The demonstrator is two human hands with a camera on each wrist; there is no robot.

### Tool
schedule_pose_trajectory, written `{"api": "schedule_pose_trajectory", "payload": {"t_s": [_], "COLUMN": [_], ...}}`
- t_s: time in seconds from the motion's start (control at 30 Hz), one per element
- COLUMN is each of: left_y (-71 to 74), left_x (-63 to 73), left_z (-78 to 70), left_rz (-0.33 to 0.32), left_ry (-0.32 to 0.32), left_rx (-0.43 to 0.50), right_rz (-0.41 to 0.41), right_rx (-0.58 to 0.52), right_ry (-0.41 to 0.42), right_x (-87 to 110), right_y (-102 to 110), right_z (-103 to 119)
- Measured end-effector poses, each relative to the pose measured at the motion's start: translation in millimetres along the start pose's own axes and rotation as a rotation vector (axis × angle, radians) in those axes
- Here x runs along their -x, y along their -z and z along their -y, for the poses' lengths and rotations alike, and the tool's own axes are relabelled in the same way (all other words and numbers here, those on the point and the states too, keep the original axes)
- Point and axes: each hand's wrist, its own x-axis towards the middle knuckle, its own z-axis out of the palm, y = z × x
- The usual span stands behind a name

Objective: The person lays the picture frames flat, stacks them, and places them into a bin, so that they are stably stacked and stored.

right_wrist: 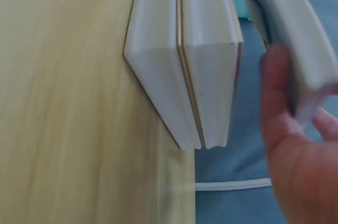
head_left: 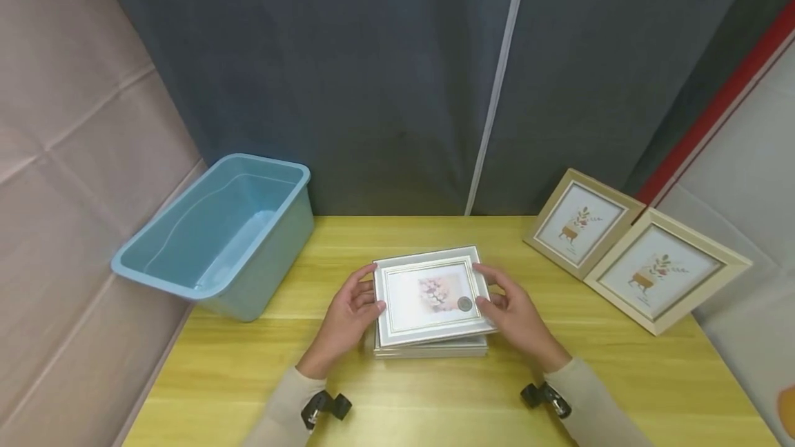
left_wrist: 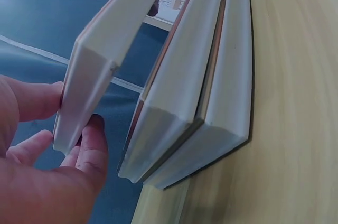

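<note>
A white picture frame (head_left: pixel 404 295) with a pink flower print and a round grey sticker is held level between both hands. My left hand (head_left: pixel 350 316) grips its left edge, thumb on the front and fingers beneath. On the opposite edge my right hand (head_left: pixel 515 312) pinches it the same way. Below lies a stack of two more white frames (head_left: pixel 435 350), lying flat on the table. In the left wrist view a gap separates the held frame (left_wrist: pixel 100 71) from the stacked frames (left_wrist: pixel 185 102); the right wrist view shows that gap too.
A blue plastic bin (head_left: pixel 273 261) stands at the left of the yellow wooden table (head_left: pixel 435 405). Two cream frames with plant prints stand at the right, one behind (head_left: pixel 549 216) and one nearer (head_left: pixel 621 288). A dark curtain (head_left: pixel 348 88) hangs along the table's back edge.
</note>
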Motion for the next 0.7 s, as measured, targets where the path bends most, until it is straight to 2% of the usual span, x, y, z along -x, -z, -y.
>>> {"api": "schedule_pose_trajectory", "payload": {"t_s": [0.2,0.37,0.5,0.7], "left_y": [2.5,1.2,-0.2,-0.9], "left_x": [0.4,-1.0,-0.6,-1.2], "left_z": [3.6,3.1,1.7,0.3], "left_rz": [-0.039,-0.041,-0.069,-0.086], "left_ry": [0.022,0.039,0.074,0.085], "left_rx": [-0.014,-0.109,-0.197,-0.266], "right_rz": [-0.026,-0.024,0.005,0.011], "right_rx": [0.194,0.252,0.310,0.361], "right_ry": [0.030,0.001,-0.026,-0.039], "right_x": [5.2,8.4,9.4,9.9], "right_y": [-0.7,0.9,0.2,-0.3], "right_z": [-2.3,-2.3,-0.1,1.4]}}
